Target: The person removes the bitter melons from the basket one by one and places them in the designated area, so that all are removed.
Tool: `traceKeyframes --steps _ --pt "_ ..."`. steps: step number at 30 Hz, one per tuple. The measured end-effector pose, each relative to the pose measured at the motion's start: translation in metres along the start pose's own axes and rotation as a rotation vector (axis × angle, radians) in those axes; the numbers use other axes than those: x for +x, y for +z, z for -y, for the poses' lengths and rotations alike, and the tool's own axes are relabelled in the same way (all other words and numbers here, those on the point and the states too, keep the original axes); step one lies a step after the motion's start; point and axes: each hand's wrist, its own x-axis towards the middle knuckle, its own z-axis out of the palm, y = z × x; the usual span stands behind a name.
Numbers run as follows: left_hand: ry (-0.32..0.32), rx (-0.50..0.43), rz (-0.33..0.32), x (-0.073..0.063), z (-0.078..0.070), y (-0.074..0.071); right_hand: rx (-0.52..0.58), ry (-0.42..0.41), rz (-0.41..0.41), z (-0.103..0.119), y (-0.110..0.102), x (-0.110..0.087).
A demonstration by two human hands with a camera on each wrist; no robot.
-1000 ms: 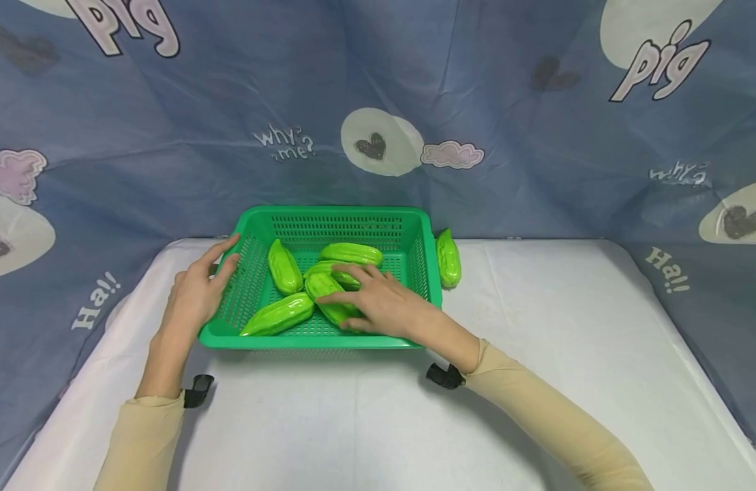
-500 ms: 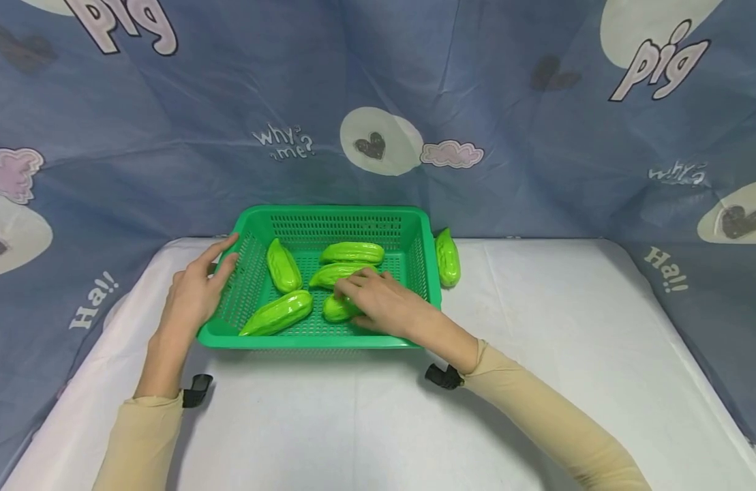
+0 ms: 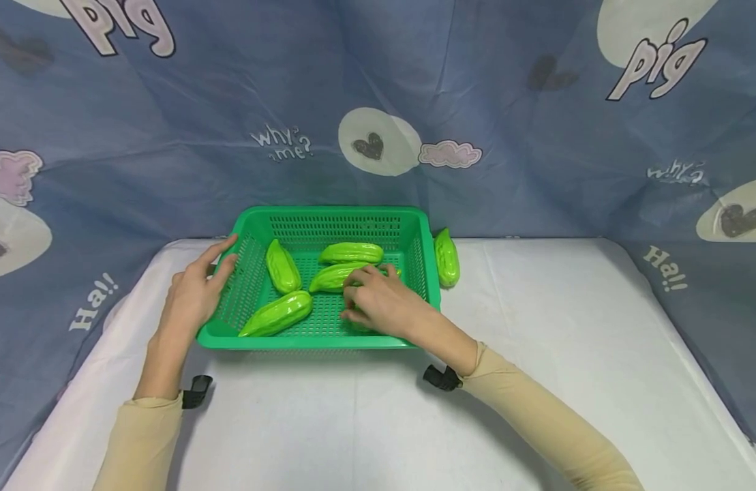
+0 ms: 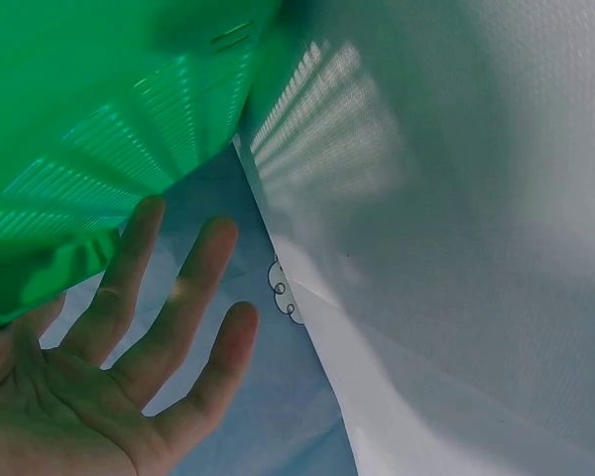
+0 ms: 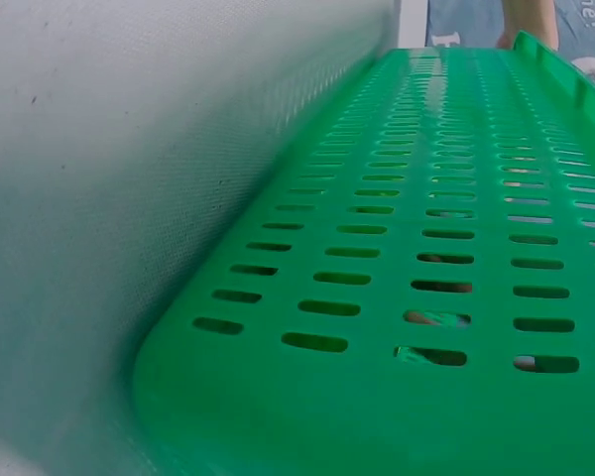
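A green plastic basket point(image 3: 316, 341) with slotted walls holds several glossy bright-green bitter melons. My right hand point(image 3: 378, 300) is inside it at the front right, fingers curled over a bitter melon point(image 3: 360, 328) that is almost wholly hidden beneath. Just behind those fingers lies another bitter melon point(image 3: 330, 277), with one more bitter melon point(image 3: 351, 253) at its back. Two others, a slanted bitter melon point(image 3: 283, 267) and a front bitter melon point(image 3: 276, 314), lie on the left side. My left hand point(image 3: 195, 293) rests at the basket's left rim, its fingers loosely extended, spread outside the wall point(image 4: 129, 337).
One bitter melon point(image 3: 446, 259) lies on the white tablecloth point(image 3: 537, 307), just outside the basket's right wall. A blue printed cloth point(image 3: 506, 102) hangs behind the table. Basket walls surround the right hand; their slotted side point(image 5: 377, 278) fills much of the right wrist view.
My right hand's fingers have curled in over the front bitter melon, which has shifted right and under the palm. The melon behind it is more exposed. My left hand has stayed at the rim.
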Motion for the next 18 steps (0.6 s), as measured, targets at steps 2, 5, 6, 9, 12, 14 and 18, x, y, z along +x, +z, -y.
traceKeyframes --steps 2,5,6,9,12,14,18 --pt "0.002 -0.002 -0.001 -0.0003 0.0006 -0.0001 -0.03 0.027 -0.03 0.0006 -0.0002 -0.0007" --pt "0.005 -0.001 -0.006 -0.0004 0.0008 -0.0001 -0.085 0.083 -0.065 0.0013 -0.0008 -0.0018" --pt "0.004 -0.002 -0.007 -0.0004 0.0008 -0.0001 -0.105 0.11 -0.073 0.0015 -0.0008 -0.0023" --pt "0.002 -0.003 -0.007 -0.0007 0.0008 0.0 -0.155 0.199 -0.075 0.002 -0.0005 -0.0035" --pt "-0.001 0.001 -0.009 -0.0008 0.0007 0.0 -0.187 0.282 -0.038 0.0023 -0.0008 -0.0042" --pt "0.0 0.005 -0.011 -0.0007 0.0006 0.0003 -0.205 0.324 -0.002 0.0022 -0.0017 -0.004" --pt "-0.006 0.005 -0.008 0.0 0.0005 0.0004 -0.236 0.381 0.066 0.0018 -0.0051 -0.0041"
